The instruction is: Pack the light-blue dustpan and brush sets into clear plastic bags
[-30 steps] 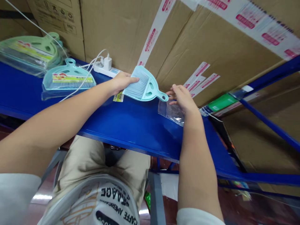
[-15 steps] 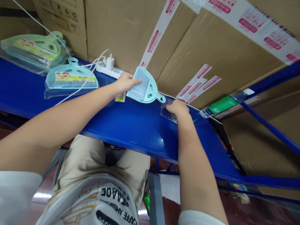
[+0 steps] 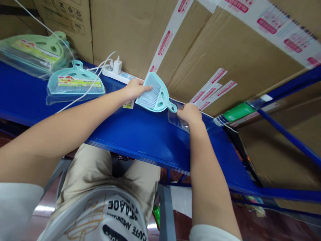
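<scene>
My left hand (image 3: 135, 89) grips a light blue dustpan (image 3: 163, 97) by its wide edge, thumb pressed on the pale bristles of the small brush (image 3: 151, 91) nested in it. The dustpan's looped handle points right, close to my right hand (image 3: 191, 113). That hand is closed on a clear plastic bag (image 3: 177, 121), whose open part lies around the handle tip. Below my left hand, a yellow-green label (image 3: 129, 104) shows on the blue shelf (image 3: 140, 134).
A bagged blue dustpan set (image 3: 76, 80) and green dustpan sets (image 3: 37, 50) lie at left. A white cable (image 3: 85, 93) crosses them from a power strip (image 3: 120, 76). Large cardboard boxes (image 3: 140, 36) stand behind. A green-labelled bottle (image 3: 239, 111) leans at right.
The plastic bag in my right hand has shifted slightly left, nearer the dustpan's handle. The dustpan stays almost where it was in my left hand.
</scene>
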The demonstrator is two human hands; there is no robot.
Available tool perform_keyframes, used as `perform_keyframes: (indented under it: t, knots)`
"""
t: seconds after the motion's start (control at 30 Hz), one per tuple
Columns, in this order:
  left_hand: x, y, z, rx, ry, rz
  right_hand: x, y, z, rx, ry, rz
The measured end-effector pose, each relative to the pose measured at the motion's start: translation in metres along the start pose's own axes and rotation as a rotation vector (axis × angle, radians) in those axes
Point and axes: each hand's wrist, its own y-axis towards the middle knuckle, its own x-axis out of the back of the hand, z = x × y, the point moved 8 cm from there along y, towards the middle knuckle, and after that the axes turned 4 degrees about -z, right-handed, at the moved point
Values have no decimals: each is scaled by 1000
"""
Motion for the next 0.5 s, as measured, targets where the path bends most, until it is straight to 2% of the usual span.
perform_keyframes:
  t: [0.2, 0.37, 0.5]
  knots:
    - [7, 4, -1, -12, 18, -46, 16, -10, 14, 16, 90, 4]
    - [11, 6, -1, -38, 37, -78, 15, -12, 24, 68, 289, 20]
    - [13, 5, -3, -55, 70, -108, 15, -14, 35, 139, 352, -28]
